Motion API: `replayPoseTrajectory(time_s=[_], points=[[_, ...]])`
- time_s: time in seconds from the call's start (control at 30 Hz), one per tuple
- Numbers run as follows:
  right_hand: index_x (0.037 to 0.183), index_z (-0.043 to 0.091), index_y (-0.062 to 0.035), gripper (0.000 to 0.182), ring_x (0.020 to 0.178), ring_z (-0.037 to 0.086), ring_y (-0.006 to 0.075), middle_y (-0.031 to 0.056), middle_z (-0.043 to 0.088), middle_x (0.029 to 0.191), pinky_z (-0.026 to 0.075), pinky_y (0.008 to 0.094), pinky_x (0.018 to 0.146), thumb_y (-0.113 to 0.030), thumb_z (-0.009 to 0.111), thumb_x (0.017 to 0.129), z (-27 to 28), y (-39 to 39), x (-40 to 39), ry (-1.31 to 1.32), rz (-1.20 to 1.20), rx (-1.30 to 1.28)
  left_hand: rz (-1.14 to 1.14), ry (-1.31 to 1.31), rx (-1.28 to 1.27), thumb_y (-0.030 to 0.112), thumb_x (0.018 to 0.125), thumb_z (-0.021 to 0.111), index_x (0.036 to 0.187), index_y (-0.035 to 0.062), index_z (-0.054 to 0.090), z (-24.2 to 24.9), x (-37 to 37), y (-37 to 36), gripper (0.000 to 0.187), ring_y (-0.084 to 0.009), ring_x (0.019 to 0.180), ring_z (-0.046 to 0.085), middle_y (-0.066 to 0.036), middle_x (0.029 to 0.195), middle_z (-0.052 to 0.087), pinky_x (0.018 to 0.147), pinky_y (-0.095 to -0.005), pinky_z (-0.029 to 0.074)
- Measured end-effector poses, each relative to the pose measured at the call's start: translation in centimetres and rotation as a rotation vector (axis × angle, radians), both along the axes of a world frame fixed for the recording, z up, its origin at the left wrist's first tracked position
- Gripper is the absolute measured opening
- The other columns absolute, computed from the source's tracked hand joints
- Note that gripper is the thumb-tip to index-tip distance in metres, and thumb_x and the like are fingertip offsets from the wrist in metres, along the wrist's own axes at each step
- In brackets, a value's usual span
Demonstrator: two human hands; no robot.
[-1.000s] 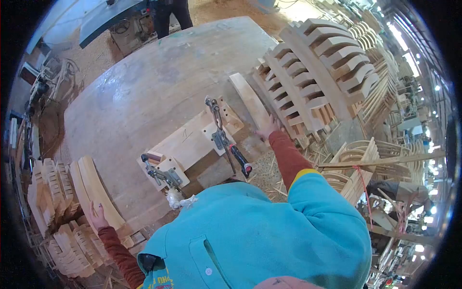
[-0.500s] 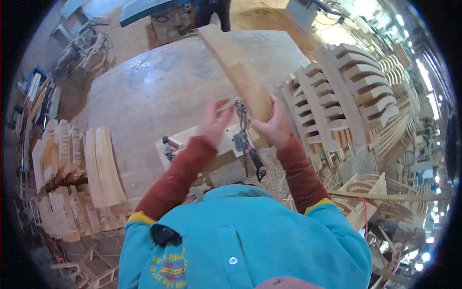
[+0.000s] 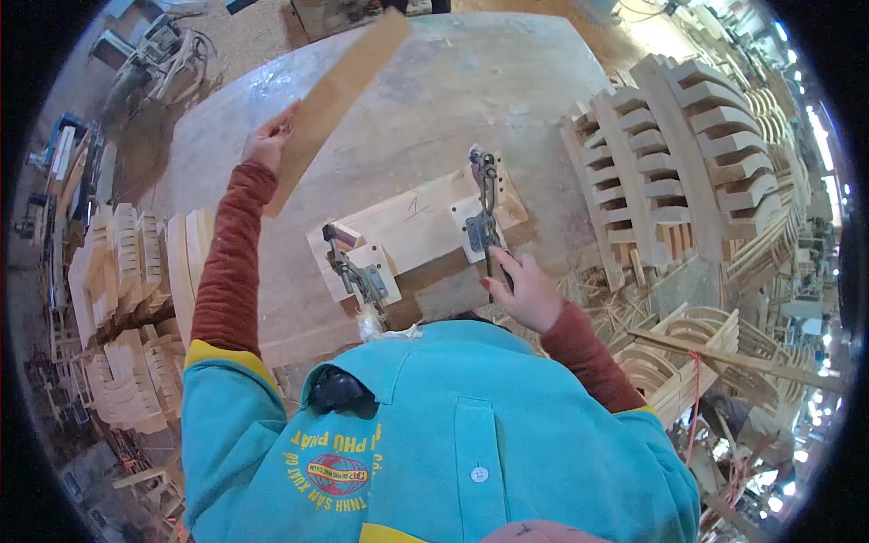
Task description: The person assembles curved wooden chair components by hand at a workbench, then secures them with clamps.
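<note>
A long wooden board (image 3: 339, 95) is gripped by its left edge in my left hand (image 3: 270, 140), raised at the upper left over the table. My right hand (image 3: 525, 288) is closed round the handle of the right toggle clamp (image 3: 482, 222), in front of the jig. The wooden jig (image 3: 412, 222) lies on the table and bears a pencilled mark like a 1. On its left side stands another toggle clamp (image 3: 358, 271), which no hand touches.
The broad worktable (image 3: 389, 118) spreads beyond the jig. Stacked curved wooden parts (image 3: 674, 154) stand on its right side, and more stacked pieces (image 3: 127, 271) are at the left. A wooden strip with a red cord (image 3: 724, 357) lies at the lower right.
The board has passed from my right hand to my left and moved to the upper left. My right hand has come down to the right clamp's handle. The jig's top now shows.
</note>
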State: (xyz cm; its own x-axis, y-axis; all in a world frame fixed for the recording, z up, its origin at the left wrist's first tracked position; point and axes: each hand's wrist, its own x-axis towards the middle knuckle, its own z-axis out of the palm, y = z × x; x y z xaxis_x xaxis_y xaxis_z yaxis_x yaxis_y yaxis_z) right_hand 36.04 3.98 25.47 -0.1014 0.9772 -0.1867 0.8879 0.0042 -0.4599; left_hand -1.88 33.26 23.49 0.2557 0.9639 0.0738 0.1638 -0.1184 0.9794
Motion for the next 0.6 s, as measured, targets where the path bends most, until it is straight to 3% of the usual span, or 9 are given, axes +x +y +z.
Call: replayPoseTrajectory(time_s=[0.03,0.1,0.17,0.33,0.43,0.57,0.6], points=[[0.125,0.041,-0.0116,0.053,0.077,0.055,0.0344,0.0185,0.056,0.086,0.044,0.0403,0.063,-0.025,0.06,0.077,-0.4,0.0,-0.1,0.046,-0.033,0.029,-0.059,0.119,-0.038,-0.005,0.078,0.044,0.122,0.0029,0.05,-0.9,-1.0,0.6,0.045,-0.0088,0.101,0.049,-0.002,0.115,0.055,0.09,-0.0207,0.036],[0.12,0.045,-0.0125,0.047,0.077,0.054,0.035,0.0171,0.056,0.082,0.044,0.0402,0.062,-0.021,0.06,0.076,-0.9,0.5,0.0,0.129,-0.095,0.094,-0.254,0.104,-0.206,-0.004,0.078,0.045,0.122,0.0035,0.051,-7.0,-2.4,1.8,0.045,-0.0085,0.099,0.05,0.0,0.113,0.055,0.089,-0.0207,0.037],[0.114,0.045,-0.0105,0.042,0.078,0.055,0.0357,0.0178,0.057,0.085,0.045,0.041,0.063,-0.018,0.06,0.076,-1.4,0.5,0.3,0.175,-0.108,0.069,-0.399,0.083,-0.382,-0.004,0.077,0.046,0.122,0.004,0.051,-9.4,-1.3,1.9,0.047,-0.0085,0.097,0.05,0.001,0.111,0.055,0.088,-0.0209,0.037],[0.11,0.041,-0.0086,0.04,0.076,0.058,0.0384,0.0195,0.059,0.089,0.045,0.0457,0.063,-0.013,0.059,0.075,0.7,0.7,-0.5,0.201,-0.209,-0.044,-0.467,-0.094,-0.744,-0.003,0.073,0.046,0.123,0.0032,0.05,-11.4,4.2,-0.5,0.051,-0.0094,0.097,0.05,0.001,0.109,0.055,0.087,-0.0228,0.038],[0.113,0.036,-0.009,0.042,0.071,0.059,0.0399,0.0206,0.06,0.083,0.045,0.0475,0.06,-0.013,0.057,0.077,1.3,0.9,-0.4,0.143,-0.235,-0.118,-0.567,-0.097,-0.615,-0.003,0.076,0.045,0.124,0.0026,0.049,-12.8,4.8,-0.5,0.048,-0.0101,0.096,0.051,-0.001,0.108,0.056,0.087,-0.0232,0.038],[0.114,0.033,-0.0098,0.042,0.063,0.058,0.0403,0.0202,0.059,0.069,0.044,0.0485,0.055,-0.014,0.055,0.079,1.2,1.3,0.0,0.067,-0.217,-0.174,-0.591,0.007,-0.718,-0.001,0.074,0.047,0.128,0.0013,0.044,-11.8,6.3,-1.6,0.054,-0.012,0.099,0.049,-0.002,0.114,0.054,0.09,-0.0245,0.036],[0.114,0.033,-0.0099,0.042,0.061,0.058,0.0402,0.02,0.058,0.067,0.044,0.0486,0.054,-0.014,0.055,0.079,1.4,1.4,-0.1,0.055,-0.224,-0.191,-0.583,0.036,-0.675,-0.001,0.08,0.044,0.124,0.0026,0.049,-12.6,6.5,-1.8,0.044,-0.0118,0.093,0.052,-0.002,0.106,0.057,0.085,-0.024,0.04]])
